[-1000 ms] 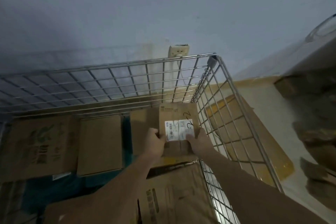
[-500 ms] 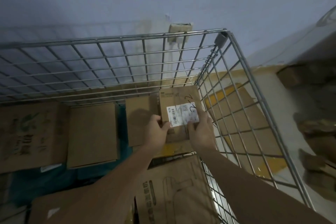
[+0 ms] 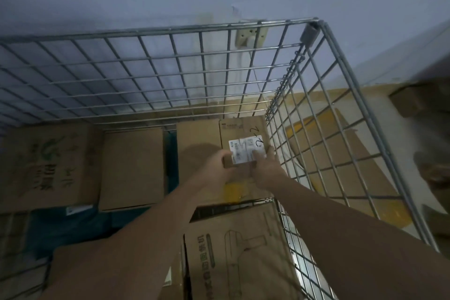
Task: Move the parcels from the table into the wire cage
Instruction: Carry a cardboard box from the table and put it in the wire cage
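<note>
Parcel (image 3: 244, 140) low in the cage (image 3: 341, 95) corner; my left hand (image 3: 219, 165) and right hand (image 3: 266, 168) grip it, fingers curled around its near end.

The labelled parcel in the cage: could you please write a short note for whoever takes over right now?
Left hand and right hand both grip the labelled parcel by its near end, low in the wire cage at its far right corner.
Done: several cardboard boxes already lie inside.
Left: set this parcel down, release it, and fetch any more from the table, which is out of view.
</note>
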`<state>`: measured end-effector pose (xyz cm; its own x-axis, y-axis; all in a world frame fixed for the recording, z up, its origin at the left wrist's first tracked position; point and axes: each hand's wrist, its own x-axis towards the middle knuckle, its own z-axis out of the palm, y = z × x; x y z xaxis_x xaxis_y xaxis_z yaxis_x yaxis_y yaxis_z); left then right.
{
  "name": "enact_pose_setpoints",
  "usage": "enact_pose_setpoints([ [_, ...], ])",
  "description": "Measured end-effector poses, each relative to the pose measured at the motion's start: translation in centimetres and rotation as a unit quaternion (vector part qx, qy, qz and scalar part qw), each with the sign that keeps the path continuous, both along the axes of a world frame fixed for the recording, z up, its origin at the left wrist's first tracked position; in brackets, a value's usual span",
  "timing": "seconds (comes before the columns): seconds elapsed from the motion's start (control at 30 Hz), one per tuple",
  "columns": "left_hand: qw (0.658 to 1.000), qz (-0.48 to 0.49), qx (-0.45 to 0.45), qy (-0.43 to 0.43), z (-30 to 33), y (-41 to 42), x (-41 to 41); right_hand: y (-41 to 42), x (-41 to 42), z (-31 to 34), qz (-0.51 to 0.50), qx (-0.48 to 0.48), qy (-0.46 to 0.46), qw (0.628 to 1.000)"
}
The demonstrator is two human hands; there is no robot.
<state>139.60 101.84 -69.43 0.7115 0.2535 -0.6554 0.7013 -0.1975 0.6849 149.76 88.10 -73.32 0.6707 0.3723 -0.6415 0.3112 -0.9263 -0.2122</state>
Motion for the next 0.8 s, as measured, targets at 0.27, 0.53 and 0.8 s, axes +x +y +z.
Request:
enact_pose_setpoints([
  [0.27,0.961,-0.109,0.255,0.001,22.9,4.9,-3.4,3.6,1.7,25.4,0.224,0.022,-0.042,0.974],
  [0.53,0.884,-0.019,0.466,-0.022,62.2,10.0,-9.2,9.2,1.0,67.3,0.326,0.129,-0.187,0.918],
  [0.8,0.775,0.163,0.611,-0.01,88.6,2.1,-31.6,10.1,-17.7,91.7,0.447,0.28,-0.252,0.811],
])
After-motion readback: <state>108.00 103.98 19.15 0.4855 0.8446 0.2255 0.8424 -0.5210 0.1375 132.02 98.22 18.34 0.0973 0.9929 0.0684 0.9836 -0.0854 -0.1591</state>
